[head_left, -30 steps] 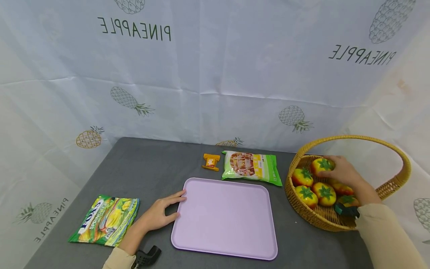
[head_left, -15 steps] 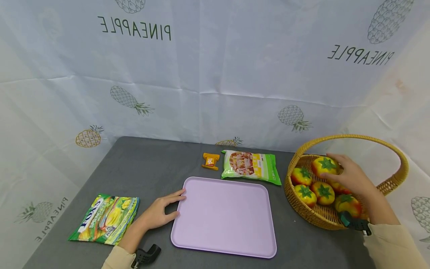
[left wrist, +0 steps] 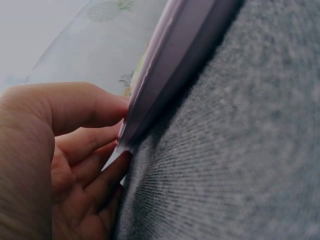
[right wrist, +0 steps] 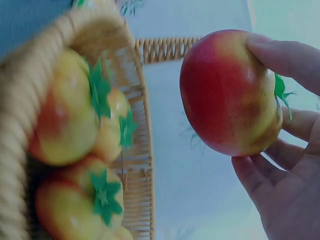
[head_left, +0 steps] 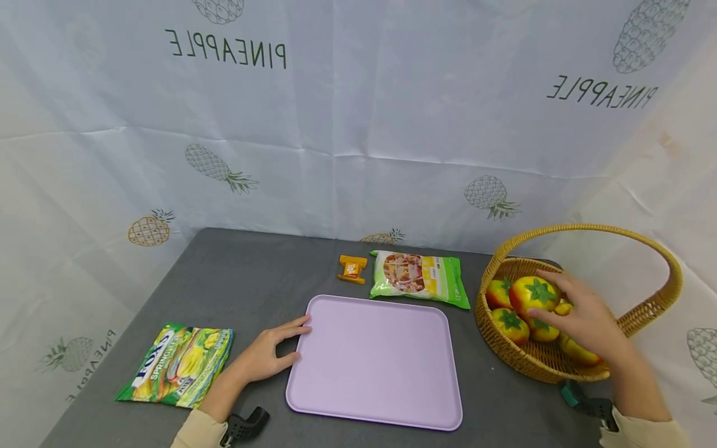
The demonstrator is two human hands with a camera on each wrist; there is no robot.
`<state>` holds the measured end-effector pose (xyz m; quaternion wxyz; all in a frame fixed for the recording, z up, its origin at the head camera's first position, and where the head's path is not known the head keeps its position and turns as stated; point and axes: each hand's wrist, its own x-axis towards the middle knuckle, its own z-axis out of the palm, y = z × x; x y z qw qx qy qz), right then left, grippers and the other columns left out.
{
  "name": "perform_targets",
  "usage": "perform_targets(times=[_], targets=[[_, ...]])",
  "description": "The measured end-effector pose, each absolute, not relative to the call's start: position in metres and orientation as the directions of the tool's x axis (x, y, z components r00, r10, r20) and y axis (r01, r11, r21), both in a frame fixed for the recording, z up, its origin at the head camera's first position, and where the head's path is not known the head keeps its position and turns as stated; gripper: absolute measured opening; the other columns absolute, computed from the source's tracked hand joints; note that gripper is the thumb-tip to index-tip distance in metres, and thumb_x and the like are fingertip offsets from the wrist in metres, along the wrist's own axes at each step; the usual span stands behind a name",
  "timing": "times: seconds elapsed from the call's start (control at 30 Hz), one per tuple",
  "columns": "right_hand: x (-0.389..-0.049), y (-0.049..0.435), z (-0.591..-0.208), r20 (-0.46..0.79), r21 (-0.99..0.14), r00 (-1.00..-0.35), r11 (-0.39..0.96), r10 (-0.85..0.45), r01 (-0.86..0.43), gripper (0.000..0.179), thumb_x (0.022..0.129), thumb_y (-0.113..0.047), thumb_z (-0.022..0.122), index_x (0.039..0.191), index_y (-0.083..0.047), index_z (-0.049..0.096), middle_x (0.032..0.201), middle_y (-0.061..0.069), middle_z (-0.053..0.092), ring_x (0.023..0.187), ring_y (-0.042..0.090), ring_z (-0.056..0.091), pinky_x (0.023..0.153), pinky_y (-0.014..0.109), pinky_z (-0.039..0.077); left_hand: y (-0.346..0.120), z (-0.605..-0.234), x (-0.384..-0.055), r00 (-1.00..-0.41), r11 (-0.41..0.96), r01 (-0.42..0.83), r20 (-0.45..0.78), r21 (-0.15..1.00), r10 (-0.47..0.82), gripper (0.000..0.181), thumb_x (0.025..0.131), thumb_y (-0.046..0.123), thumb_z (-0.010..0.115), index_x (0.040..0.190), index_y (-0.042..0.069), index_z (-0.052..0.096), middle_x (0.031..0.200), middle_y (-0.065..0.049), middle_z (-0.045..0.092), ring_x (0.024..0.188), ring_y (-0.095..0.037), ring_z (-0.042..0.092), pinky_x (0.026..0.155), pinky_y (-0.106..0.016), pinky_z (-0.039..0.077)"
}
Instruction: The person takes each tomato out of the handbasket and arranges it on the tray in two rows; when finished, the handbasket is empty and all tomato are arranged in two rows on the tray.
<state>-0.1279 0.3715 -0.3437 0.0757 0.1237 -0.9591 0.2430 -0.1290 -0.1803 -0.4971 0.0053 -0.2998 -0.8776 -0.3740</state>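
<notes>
A red-and-yellow tomato (head_left: pixel 532 295) with a green star-shaped top is in my right hand (head_left: pixel 585 317), gripped between thumb and fingers. In the right wrist view the held tomato (right wrist: pixel 232 95) hangs apart from the other tomatoes (right wrist: pixel 65 112), beside the wicker basket (right wrist: pixel 145 200). From the head view it overlaps the inside of the basket (head_left: pixel 506 358). My left hand (head_left: pixel 263 354) touches the left rim of a pale purple tray (head_left: pixel 372 364) with loosely extended fingers. Thumb and fingertips (left wrist: pixel 117 107) lie right at that rim in the left wrist view.
A green-and-white food packet (head_left: pixel 420 279) lies behind the tray, with a small orange wrapped snack (head_left: pixel 353 269) to its left. A green and yellow Fox's bag (head_left: pixel 178 366) is left of my left hand. The basket's tall handle (head_left: pixel 588 228) arches over the right side.
My right hand has lifted the tomato from the back of the basket and brought it forward, toward me. The left hand and the tray have stayed in place.
</notes>
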Motion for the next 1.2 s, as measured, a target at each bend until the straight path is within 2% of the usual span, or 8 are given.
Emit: perform_targets(times=[0.1, 0.17, 0.23, 0.37, 0.57, 0.77, 0.9, 1.2], targets=[[-0.12, 0.36, -0.35, 0.235, -0.46, -0.952, 0.841, -0.195, -0.286, 0.069, 0.082, -0.024, 0.074, 0.141, -0.007, 0.043, 0.134, 0.02, 0.045, 0.102, 0.004, 0.046, 0.072, 0.013, 0.039, -0.18, -0.498, -0.129, -0.819, 0.54, 0.532, 0.234, 0.653, 0.524, 0.047, 0.084, 0.019, 0.067, 0.13, 0.015, 0.059, 0.145, -0.003, 0.046, 0.131, -0.025, 0.046, 0.102, -0.041, 0.042], [-0.116, 0.352, -0.354, 0.253, -0.477, -0.946, 0.825, -0.202, -0.304, 0.068, 0.081, -0.023, 0.075, 0.141, -0.009, 0.044, 0.132, 0.017, 0.046, 0.098, -0.009, 0.04, 0.071, 0.007, 0.038, -0.18, -0.498, -0.13, -0.819, 0.541, 0.533, 0.235, 0.651, 0.524, 0.047, 0.085, 0.019, 0.067, 0.13, 0.015, 0.059, 0.145, -0.003, 0.046, 0.131, -0.025, 0.046, 0.102, -0.041, 0.042], [-0.112, 0.343, -0.358, 0.278, -0.49, -0.938, 0.809, -0.208, -0.324, 0.069, 0.08, -0.021, 0.076, 0.14, -0.01, 0.045, 0.13, 0.015, 0.047, 0.098, -0.015, 0.036, 0.073, 0.006, 0.039, -0.18, -0.498, -0.13, -0.818, 0.541, 0.534, 0.235, 0.649, 0.525, 0.047, 0.085, 0.02, 0.067, 0.13, 0.015, 0.059, 0.145, -0.003, 0.046, 0.131, -0.025, 0.046, 0.102, -0.041, 0.042], [-0.107, 0.321, -0.366, 0.311, -0.53, -0.925, 0.768, -0.219, -0.36, 0.069, 0.078, -0.017, 0.078, 0.139, -0.01, 0.047, 0.13, 0.012, 0.049, 0.102, -0.013, 0.038, 0.08, 0.0, 0.035, -0.18, -0.497, -0.131, -0.818, 0.54, 0.534, 0.235, 0.651, 0.525, 0.047, 0.085, 0.02, 0.068, 0.13, 0.015, 0.059, 0.145, -0.003, 0.046, 0.131, -0.025, 0.046, 0.102, -0.041, 0.042], [-0.111, 0.291, -0.385, 0.308, -0.564, -0.92, 0.732, -0.241, -0.381, 0.069, 0.078, -0.02, 0.077, 0.14, -0.015, 0.046, 0.134, 0.009, 0.049, 0.107, -0.006, 0.043, 0.087, 0.004, 0.035, -0.179, -0.495, -0.132, -0.822, 0.54, 0.527, 0.233, 0.656, 0.52, 0.048, 0.084, 0.019, 0.068, 0.13, 0.014, 0.059, 0.145, -0.003, 0.047, 0.131, -0.026, 0.046, 0.102, -0.043, 0.042], [-0.12, 0.267, -0.406, 0.259, -0.579, -0.932, 0.732, -0.253, -0.359, 0.07, 0.078, -0.028, 0.078, 0.138, -0.012, 0.047, 0.134, 0.007, 0.048, 0.11, 0.017, 0.05, 0.092, 0.026, 0.046, -0.179, -0.496, -0.132, -0.819, 0.54, 0.531, 0.231, 0.653, 0.526, 0.047, 0.084, 0.019, 0.068, 0.13, 0.014, 0.059, 0.145, -0.003, 0.047, 0.131, -0.026, 0.046, 0.102, -0.042, 0.042], [-0.127, 0.25, -0.419, 0.248, -0.611, -0.931, 0.703, -0.268, -0.365, 0.071, 0.077, -0.032, 0.078, 0.137, -0.011, 0.048, 0.132, 0.007, 0.049, 0.108, 0.019, 0.053, 0.087, 0.042, 0.051, -0.179, -0.496, -0.131, -0.818, 0.54, 0.536, 0.24, 0.649, 0.523, 0.047, 0.084, 0.019, 0.068, 0.13, 0.014, 0.059, 0.145, -0.004, 0.047, 0.131, -0.026, 0.047, 0.102, -0.042, 0.042], [-0.14, 0.206, -0.435, 0.238, -0.683, -0.919, 0.619, -0.313, -0.388, 0.072, 0.075, -0.035, 0.079, 0.137, -0.013, 0.048, 0.134, 0.011, 0.05, 0.11, 0.027, 0.053, 0.09, 0.055, 0.047, -0.179, -0.498, -0.129, -0.817, 0.544, 0.544, 0.255, 0.638, 0.518, 0.047, 0.083, 0.018, 0.068, 0.129, 0.014, 0.06, 0.144, -0.004, 0.048, 0.13, -0.025, 0.048, 0.101, -0.04, 0.043]])
